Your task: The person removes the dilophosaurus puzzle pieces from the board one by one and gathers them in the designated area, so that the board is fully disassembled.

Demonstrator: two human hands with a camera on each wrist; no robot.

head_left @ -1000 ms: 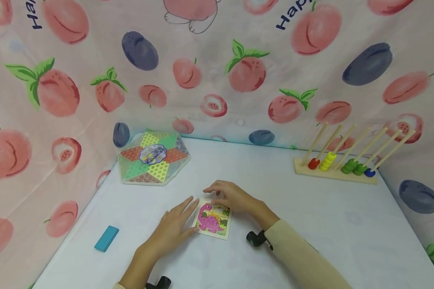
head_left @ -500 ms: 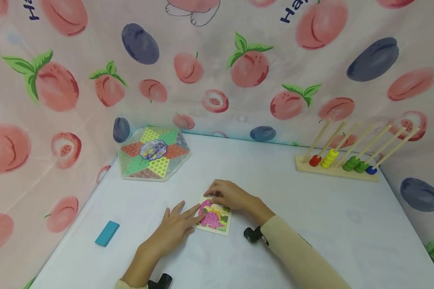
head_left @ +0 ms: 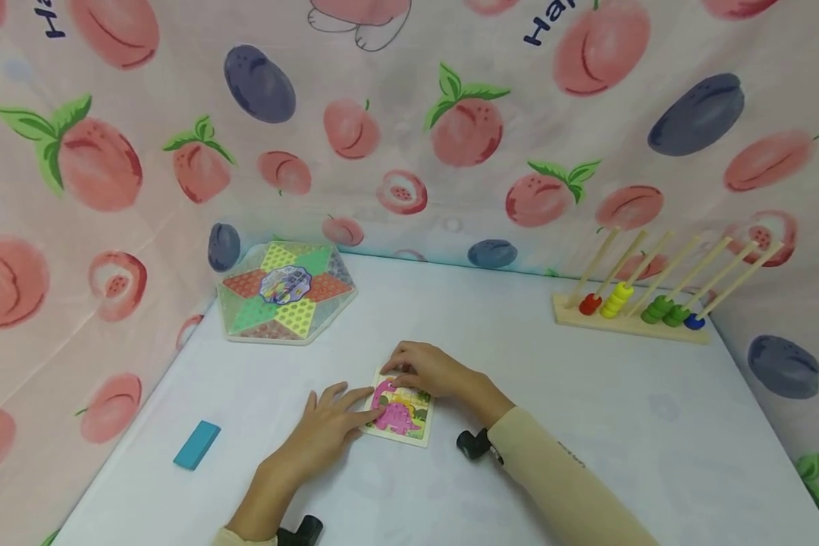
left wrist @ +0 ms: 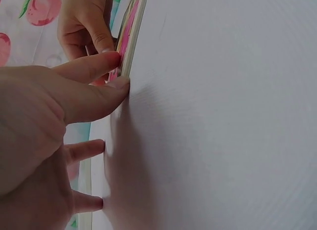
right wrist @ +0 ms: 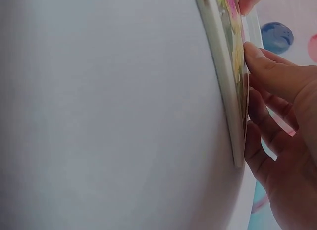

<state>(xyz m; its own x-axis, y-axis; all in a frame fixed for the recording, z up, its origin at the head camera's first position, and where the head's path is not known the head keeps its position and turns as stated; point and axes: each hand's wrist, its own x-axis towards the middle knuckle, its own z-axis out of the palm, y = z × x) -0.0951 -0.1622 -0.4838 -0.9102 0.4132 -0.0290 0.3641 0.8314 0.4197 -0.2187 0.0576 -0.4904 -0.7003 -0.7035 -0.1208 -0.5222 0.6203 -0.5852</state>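
Note:
A small jigsaw puzzle with a pink dinosaur picture lies flat on the white table, in a pale frame. My left hand is at its left side with fingers spread. In the left wrist view its index fingertip presses on the picture, and the thumb touches the frame's side. My right hand covers the puzzle's upper part, its thumb and index finger bent over the far edge. The right wrist view has the right thumb on the picture and the other fingers curled by the edge. What lies under these fingertips is hidden.
A blue block lies at the left. A hexagonal star-patterned game board sits at the back left. At the back right stands a wooden peg rack with coloured beads. A fruit-print cloth hangs behind the table.
My left hand has shifted its index finger from beside the puzzle onto the picture. My right index finger has come down at the puzzle's far left corner. The view has shifted slightly.

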